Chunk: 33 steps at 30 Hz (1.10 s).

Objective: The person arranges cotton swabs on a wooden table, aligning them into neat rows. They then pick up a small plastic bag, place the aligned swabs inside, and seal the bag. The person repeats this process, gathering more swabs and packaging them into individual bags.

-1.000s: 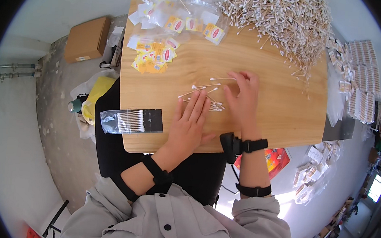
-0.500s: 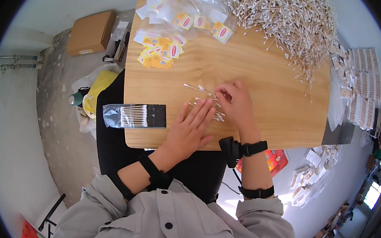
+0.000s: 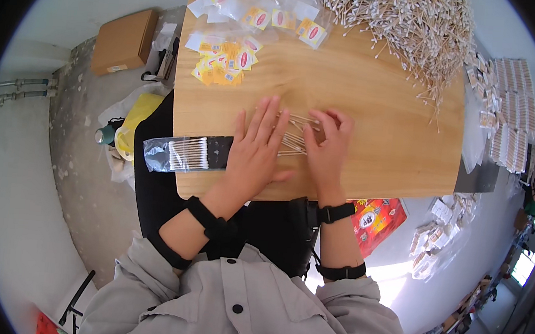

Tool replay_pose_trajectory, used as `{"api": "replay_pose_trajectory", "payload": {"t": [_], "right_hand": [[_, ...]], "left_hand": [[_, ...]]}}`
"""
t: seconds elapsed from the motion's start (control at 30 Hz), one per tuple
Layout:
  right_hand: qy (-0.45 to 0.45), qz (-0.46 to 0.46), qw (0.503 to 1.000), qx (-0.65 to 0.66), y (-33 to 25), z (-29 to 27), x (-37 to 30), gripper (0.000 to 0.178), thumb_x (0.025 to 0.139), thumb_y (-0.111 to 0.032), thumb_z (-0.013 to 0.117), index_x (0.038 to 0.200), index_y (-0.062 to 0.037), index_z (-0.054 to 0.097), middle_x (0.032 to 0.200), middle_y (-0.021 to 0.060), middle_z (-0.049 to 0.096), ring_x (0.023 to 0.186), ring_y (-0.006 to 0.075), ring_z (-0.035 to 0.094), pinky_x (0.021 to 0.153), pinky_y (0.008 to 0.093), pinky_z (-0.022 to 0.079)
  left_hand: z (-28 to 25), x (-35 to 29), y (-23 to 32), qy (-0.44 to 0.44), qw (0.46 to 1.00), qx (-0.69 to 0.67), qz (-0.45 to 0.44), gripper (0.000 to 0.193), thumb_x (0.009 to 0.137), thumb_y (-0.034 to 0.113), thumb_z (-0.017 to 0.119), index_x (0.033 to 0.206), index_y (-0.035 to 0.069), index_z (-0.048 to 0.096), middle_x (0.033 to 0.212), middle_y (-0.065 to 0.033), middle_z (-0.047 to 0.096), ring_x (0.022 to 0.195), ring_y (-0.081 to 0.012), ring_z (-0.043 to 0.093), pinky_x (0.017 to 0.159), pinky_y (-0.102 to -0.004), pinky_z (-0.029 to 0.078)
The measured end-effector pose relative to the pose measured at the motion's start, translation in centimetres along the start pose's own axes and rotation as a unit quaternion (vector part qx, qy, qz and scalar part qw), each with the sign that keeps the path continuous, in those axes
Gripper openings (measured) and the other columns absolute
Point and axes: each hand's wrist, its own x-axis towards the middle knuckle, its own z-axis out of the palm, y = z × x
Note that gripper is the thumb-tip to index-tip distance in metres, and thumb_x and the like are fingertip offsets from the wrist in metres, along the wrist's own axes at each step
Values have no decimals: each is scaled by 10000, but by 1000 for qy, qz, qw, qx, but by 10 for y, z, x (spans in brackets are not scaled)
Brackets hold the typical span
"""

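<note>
A small group of cotton swabs (image 3: 293, 142) lies between my two hands on the wooden table, most of them pointing roughly sideways. My left hand (image 3: 255, 144) rests flat, fingers stretched out, against the left ends of these swabs. On their right side, my right hand (image 3: 328, 148) has bent fingers, with thumb and forefinger apart at the swab tips. Left of my left hand, a clear bag (image 3: 156, 155) holding a neat row of cotton swabs (image 3: 188, 153) sticks out past the table's left edge. A black strip (image 3: 219, 150) beside that row runs partly under my left hand.
A big heap of loose cotton swabs (image 3: 413, 33) covers the table's far right. Yellow printed cards (image 3: 222, 64) and clear plastic bags (image 3: 250, 3) lie at the far left. Packed swab bundles (image 3: 511, 112) stand beyond the right edge. A cardboard box (image 3: 124, 41) sits on the floor.
My left hand has moved up and left, next to the black strip. My right hand has shifted slightly left. The scattered swabs now lie closer to parallel.
</note>
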Motion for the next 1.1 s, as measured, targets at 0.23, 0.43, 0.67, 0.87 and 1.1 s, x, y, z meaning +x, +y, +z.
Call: {"api": "replay_pose_trajectory", "payload": {"t": [0.23, 0.43, 0.67, 0.87, 1.1], "right_hand": [[-14, -10, 1000, 15, 9, 2, 0, 262, 781, -107, 753, 1035, -72, 699, 1174, 152, 518, 1071, 311, 530, 909, 399, 455], [-50, -55, 997, -35, 0, -2, 0, 257, 762, -98, 755, 1014, -88, 706, 1139, 147, 545, 1075, 321, 535, 905, 409, 451], [27, 6, 1000, -3, 0, 8, 7, 193, 760, -95, 749, 949, -95, 707, 1132, 134, 556, 1069, 316, 537, 876, 418, 453], [-27, -44, 996, -66, -14, -7, -6, 175, 751, -106, 767, 918, -108, 715, 1072, 112, 575, 1056, 307, 537, 870, 420, 435], [-43, -38, 997, -54, -1, -5, 8, 142, 749, -109, 770, 883, -114, 726, 1053, 108, 572, 976, 303, 555, 847, 426, 438]], "left_hand": [[9, -16, 1, -17, 1000, 5, 11, 1093, 681, 544, 772, 1523, 38, 291, 1606, -172, 219, 1501, -302, 188, 1188, -547, 156], [15, -23, 3, -2, 1000, -3, 5, 1094, 687, 526, 777, 1525, 28, 278, 1606, -176, 218, 1500, -311, 192, 1185, -548, 162], [8, -24, 0, 36, 998, -49, -33, 1134, 659, 462, 824, 1517, -14, 256, 1604, -180, 217, 1496, -318, 206, 1177, -570, 157], [-8, -23, -15, -11, 999, 6, -43, 1125, 672, 486, 805, 1515, -18, 258, 1605, -168, 222, 1497, -304, 211, 1176, -578, 149], [-6, -21, -16, -30, 999, 6, -20, 1123, 681, 510, 784, 1522, -11, 252, 1609, -162, 219, 1501, -289, 201, 1185, -561, 141]]}}
